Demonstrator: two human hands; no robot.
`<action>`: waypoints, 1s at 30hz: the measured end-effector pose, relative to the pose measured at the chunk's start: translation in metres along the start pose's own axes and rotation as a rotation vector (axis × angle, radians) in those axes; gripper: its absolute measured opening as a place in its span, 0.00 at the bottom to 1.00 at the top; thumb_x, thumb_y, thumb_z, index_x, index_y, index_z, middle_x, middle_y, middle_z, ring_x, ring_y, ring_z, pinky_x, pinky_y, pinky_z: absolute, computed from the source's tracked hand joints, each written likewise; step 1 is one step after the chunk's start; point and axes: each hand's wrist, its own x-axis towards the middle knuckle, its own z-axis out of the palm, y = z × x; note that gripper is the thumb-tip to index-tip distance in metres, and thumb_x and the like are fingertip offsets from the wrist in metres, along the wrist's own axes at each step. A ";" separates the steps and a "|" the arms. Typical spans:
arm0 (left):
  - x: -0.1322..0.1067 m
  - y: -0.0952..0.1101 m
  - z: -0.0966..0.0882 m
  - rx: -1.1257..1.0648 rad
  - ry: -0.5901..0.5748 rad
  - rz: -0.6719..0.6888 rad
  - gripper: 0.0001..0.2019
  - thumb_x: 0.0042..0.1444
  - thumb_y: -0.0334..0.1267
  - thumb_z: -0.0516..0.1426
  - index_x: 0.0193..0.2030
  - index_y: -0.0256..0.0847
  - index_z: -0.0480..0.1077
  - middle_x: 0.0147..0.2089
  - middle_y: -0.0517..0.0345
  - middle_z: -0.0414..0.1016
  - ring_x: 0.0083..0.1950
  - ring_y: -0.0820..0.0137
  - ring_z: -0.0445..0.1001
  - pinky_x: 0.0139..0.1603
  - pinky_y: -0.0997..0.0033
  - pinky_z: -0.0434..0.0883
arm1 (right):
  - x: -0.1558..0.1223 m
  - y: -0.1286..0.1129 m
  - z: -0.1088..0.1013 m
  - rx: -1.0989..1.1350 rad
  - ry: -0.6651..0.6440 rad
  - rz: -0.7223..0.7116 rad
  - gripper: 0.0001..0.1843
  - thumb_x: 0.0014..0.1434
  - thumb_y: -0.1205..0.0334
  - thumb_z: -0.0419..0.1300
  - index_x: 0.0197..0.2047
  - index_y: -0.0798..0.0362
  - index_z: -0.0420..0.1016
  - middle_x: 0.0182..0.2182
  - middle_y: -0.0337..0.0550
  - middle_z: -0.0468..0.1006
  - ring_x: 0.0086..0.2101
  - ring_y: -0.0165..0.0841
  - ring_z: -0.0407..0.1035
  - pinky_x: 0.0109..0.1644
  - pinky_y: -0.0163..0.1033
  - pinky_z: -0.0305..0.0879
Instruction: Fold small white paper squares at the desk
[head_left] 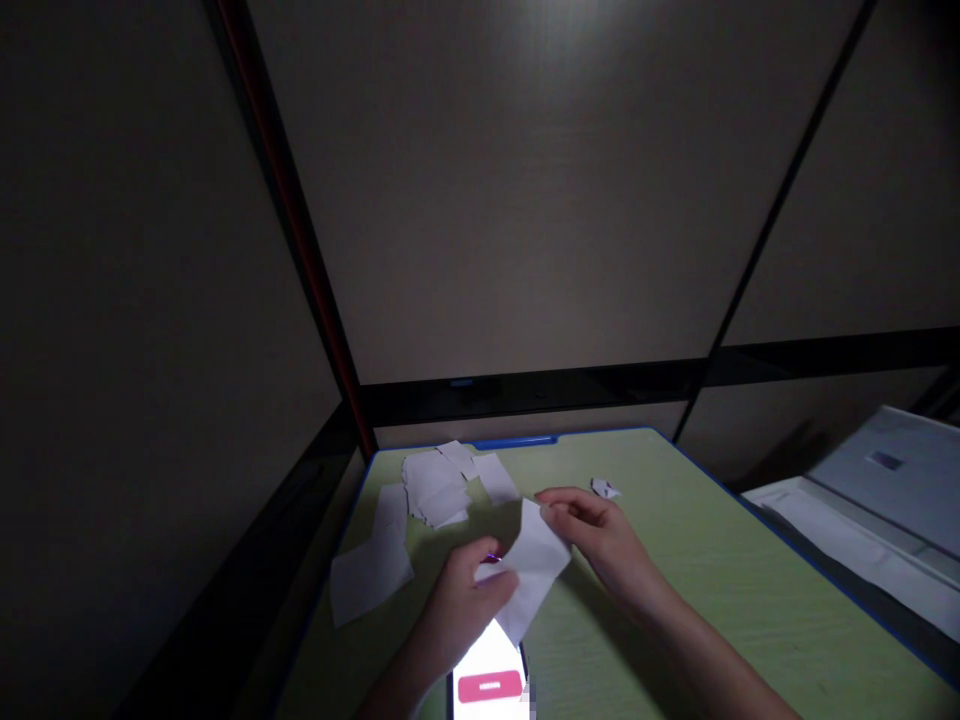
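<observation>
A sheet of white paper (pixel 534 565) is held up between my two hands, bent and tilted above the table. My left hand (pixel 474 595) grips its left edge, with the thumb across the front. At the upper right corner my right hand (pixel 589 525) pinches the sheet between thumb and fingers. A small purple glint shows by my left fingers; I cannot make out what it is. Beneath the paper lies a phone (pixel 487 690) with a lit white screen and a red button, partly covered by the sheet and my left hand.
A pile of white paper pieces (pixel 433 488) lies at the table's back left, with more loose sheets (pixel 371 575) nearer. A small folded paper piece (pixel 604 488) sits at the back right. The green table (pixel 675 560) has a blue rim. Beyond its right edge stands a pale box-like object (pixel 885 490).
</observation>
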 end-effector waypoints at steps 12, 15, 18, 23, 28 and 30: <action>0.013 -0.004 -0.016 -0.171 0.230 -0.028 0.15 0.42 0.42 0.63 0.33 0.33 0.71 0.25 0.55 0.75 0.25 0.69 0.72 0.25 0.73 0.67 | 0.011 0.007 -0.013 -0.041 0.006 0.018 0.16 0.45 0.51 0.65 0.29 0.57 0.72 0.19 0.36 0.69 0.20 0.26 0.60 0.23 0.31 0.52; 0.016 -0.008 -0.017 -0.155 0.210 -0.041 0.15 0.41 0.43 0.63 0.32 0.33 0.71 0.24 0.57 0.74 0.22 0.70 0.71 0.21 0.74 0.66 | 0.012 0.011 -0.018 -0.115 -0.144 0.083 0.17 0.45 0.50 0.65 0.29 0.58 0.72 0.19 0.36 0.69 0.20 0.26 0.59 0.23 0.32 0.52; 0.017 -0.006 -0.018 -0.107 0.176 -0.035 0.15 0.41 0.45 0.62 0.28 0.33 0.70 0.21 0.58 0.71 0.19 0.72 0.69 0.17 0.74 0.65 | 0.014 0.009 -0.023 -0.173 -0.114 0.045 0.17 0.44 0.50 0.65 0.23 0.56 0.69 0.16 0.33 0.64 0.18 0.24 0.56 0.22 0.31 0.50; 0.017 -0.001 -0.019 -0.052 0.245 -0.027 0.15 0.42 0.46 0.61 0.29 0.33 0.69 0.19 0.60 0.70 0.16 0.73 0.66 0.11 0.76 0.63 | 0.016 0.009 -0.023 -0.209 -0.028 -0.010 0.19 0.44 0.48 0.64 0.22 0.55 0.67 0.16 0.33 0.64 0.18 0.26 0.56 0.22 0.32 0.50; 0.018 -0.007 -0.016 -0.059 0.242 -0.030 0.14 0.44 0.44 0.60 0.29 0.33 0.68 0.20 0.60 0.69 0.16 0.74 0.66 0.11 0.78 0.62 | 0.017 0.015 -0.023 -0.231 -0.028 -0.004 0.18 0.45 0.49 0.64 0.22 0.55 0.66 0.16 0.32 0.62 0.18 0.25 0.55 0.22 0.32 0.49; 0.018 -0.011 -0.013 -0.045 0.228 -0.028 0.12 0.45 0.43 0.59 0.27 0.34 0.67 0.20 0.61 0.68 0.15 0.76 0.64 0.11 0.79 0.62 | 0.018 0.014 -0.026 -0.258 -0.011 -0.006 0.17 0.45 0.49 0.63 0.22 0.55 0.67 0.17 0.34 0.64 0.19 0.26 0.57 0.22 0.33 0.49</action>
